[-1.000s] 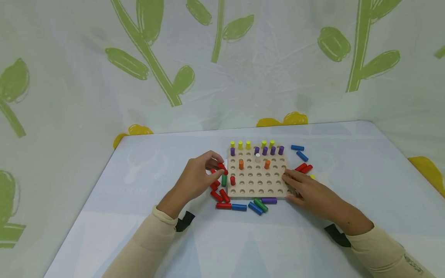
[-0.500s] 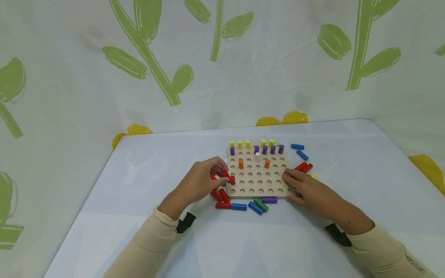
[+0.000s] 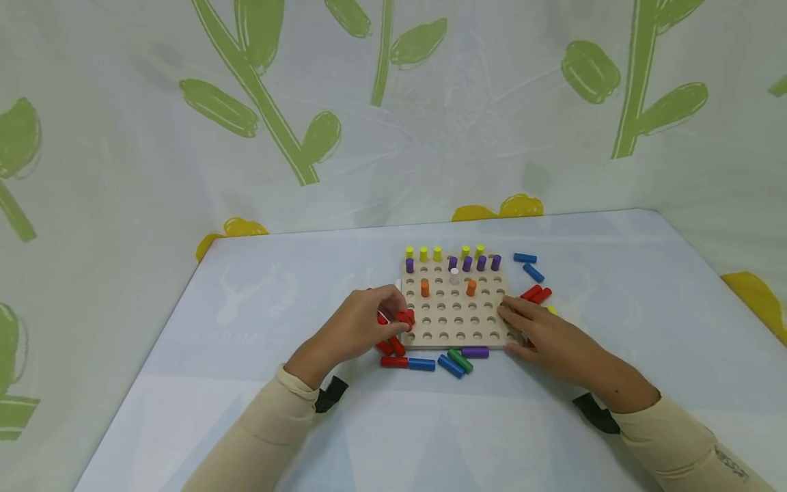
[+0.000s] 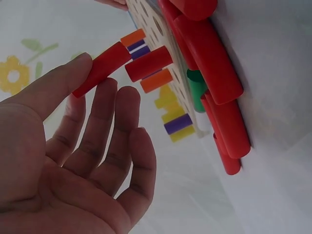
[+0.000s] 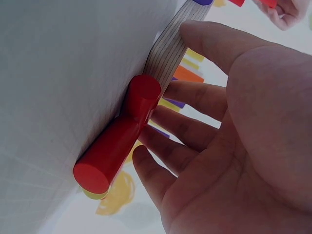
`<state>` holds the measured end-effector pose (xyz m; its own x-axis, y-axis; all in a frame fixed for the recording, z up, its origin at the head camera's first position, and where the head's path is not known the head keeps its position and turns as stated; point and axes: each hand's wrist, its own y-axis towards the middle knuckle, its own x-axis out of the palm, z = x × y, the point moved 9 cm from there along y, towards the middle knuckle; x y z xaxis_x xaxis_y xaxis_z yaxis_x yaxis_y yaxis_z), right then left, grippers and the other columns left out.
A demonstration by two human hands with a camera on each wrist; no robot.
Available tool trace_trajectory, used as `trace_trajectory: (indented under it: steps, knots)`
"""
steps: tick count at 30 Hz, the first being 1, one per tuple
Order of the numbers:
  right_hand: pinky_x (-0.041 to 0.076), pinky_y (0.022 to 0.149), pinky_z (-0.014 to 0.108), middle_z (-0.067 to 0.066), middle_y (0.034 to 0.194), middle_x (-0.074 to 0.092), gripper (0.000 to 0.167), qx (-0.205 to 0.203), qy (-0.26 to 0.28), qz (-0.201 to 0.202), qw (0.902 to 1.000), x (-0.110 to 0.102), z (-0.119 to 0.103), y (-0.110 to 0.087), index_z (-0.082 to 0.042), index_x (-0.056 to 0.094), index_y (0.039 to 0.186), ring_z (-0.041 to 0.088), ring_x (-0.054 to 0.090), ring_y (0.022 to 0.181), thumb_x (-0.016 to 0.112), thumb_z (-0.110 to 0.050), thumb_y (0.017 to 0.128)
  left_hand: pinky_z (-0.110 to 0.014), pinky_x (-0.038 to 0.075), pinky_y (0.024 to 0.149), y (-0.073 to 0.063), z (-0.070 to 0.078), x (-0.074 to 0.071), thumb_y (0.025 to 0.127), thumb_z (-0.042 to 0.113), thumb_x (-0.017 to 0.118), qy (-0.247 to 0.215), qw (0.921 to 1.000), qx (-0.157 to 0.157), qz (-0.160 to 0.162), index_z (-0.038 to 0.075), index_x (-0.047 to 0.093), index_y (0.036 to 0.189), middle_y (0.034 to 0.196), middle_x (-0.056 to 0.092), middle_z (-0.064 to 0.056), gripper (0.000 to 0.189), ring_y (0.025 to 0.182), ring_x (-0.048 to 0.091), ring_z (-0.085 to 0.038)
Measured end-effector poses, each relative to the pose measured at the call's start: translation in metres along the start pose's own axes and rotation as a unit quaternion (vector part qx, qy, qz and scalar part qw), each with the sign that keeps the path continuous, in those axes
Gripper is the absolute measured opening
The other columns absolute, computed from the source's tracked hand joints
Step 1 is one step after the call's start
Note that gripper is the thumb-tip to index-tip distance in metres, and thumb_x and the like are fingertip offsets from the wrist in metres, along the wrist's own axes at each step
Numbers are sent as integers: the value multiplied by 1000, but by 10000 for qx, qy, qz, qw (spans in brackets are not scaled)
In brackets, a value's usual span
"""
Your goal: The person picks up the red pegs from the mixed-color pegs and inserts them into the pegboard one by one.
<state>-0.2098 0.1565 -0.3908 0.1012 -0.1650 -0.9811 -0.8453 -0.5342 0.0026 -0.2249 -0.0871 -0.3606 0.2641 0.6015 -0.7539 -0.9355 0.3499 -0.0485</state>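
A wooden pegboard lies on the table, with yellow and purple pegs upright at its back. Two orange pegs and a white peg stand further forward. At the board's left side my left hand pinches a red peg between thumb and fingertips, the peg tilted. Close by its far end, another red peg stands in a hole. My right hand rests on the front right corner, fingers spread over the top, thumb at the front edge.
Loose red pegs and a green peg lie along the board's left edge. In front are red, blue, green and purple pegs. Blue and red pegs lie to the right.
My left hand has moved slightly right and down with the red peg, bringing it beside the standing red peg. The right hand has stayed on the board's corner.
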Motion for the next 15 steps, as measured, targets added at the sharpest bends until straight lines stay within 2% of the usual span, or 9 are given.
trace_trajectory:
  steps: [15]
  knots:
    - [50,102,51,19,151,46,66,-67,-41,87,9999,0,-1,0,-3,51,145,39,49,136,75,-31,89,-24,55,77,2,-6,15,85,19,81,-46,9992,-30,-397,18,65,100,90,69,10,22,85,62,-9]
